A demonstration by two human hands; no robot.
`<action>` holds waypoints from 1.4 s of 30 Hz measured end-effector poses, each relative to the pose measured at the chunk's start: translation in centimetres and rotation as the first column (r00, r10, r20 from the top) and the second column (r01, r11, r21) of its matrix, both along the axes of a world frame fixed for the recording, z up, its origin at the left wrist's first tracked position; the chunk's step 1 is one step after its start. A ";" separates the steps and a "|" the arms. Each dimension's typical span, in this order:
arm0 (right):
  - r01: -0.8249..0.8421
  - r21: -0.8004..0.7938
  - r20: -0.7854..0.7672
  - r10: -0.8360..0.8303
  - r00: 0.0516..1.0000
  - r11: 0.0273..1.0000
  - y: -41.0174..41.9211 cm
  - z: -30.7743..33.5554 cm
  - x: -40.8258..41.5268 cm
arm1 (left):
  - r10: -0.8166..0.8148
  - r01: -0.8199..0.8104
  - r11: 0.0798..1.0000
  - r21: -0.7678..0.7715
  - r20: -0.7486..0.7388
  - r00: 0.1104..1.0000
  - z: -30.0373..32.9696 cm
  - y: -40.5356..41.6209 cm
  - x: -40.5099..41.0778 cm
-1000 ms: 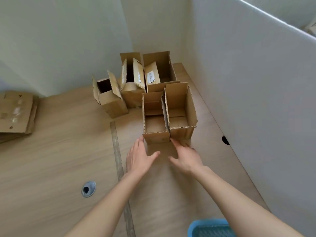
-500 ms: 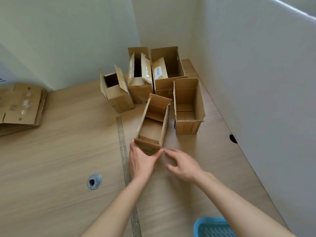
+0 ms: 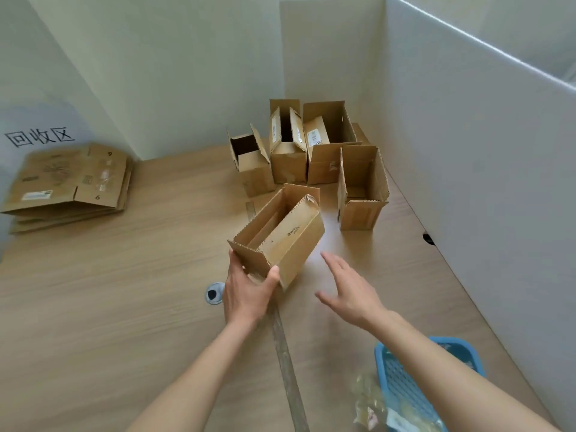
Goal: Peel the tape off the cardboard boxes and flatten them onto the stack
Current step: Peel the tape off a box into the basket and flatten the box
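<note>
Gripping the near end of an open cardboard box [image 3: 280, 235] with the left hand [image 3: 246, 291], thumb on the side wall, fingers under the end; tilting it clear of the wooden desk [image 3: 109, 291], likely to expose the taped seam. Hovering the right hand [image 3: 349, 291] beside it, fingers spread, grasping nothing, seemingly readying to peel. Leaving four more boxes [image 3: 361, 188] clustered near the corner, awaiting their turn. Keeping the flattened stack [image 3: 68, 182] well apart at far left, and a blue basket [image 3: 402, 385] near the right forearm, possibly for tape scraps.
</note>
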State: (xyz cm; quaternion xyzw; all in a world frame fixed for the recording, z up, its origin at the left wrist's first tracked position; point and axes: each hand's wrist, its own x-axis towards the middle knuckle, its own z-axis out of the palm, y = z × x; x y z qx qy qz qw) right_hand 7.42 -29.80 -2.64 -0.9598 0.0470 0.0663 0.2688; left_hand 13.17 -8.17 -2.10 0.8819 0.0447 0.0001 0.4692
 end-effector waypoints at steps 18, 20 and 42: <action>0.169 0.291 0.188 -0.230 0.955 0.942 17.8 14.2 -11.7 | -0.146 0.155 0.974 -0.167 0.064 0.987 13.4 19.4 -12.2; 0.217 0.311 0.208 -0.289 0.934 0.925 18.2 14.2 -12.5 | -0.094 0.097 0.992 -0.079 0.037 0.995 12.9 20.1 -12.8; -0.075 0.294 -0.195 0.136 0.971 0.953 21.0 -2.6 -21.0 | -0.637 0.654 0.459 0.602 -0.290 0.714 -2.9 20.7 -22.6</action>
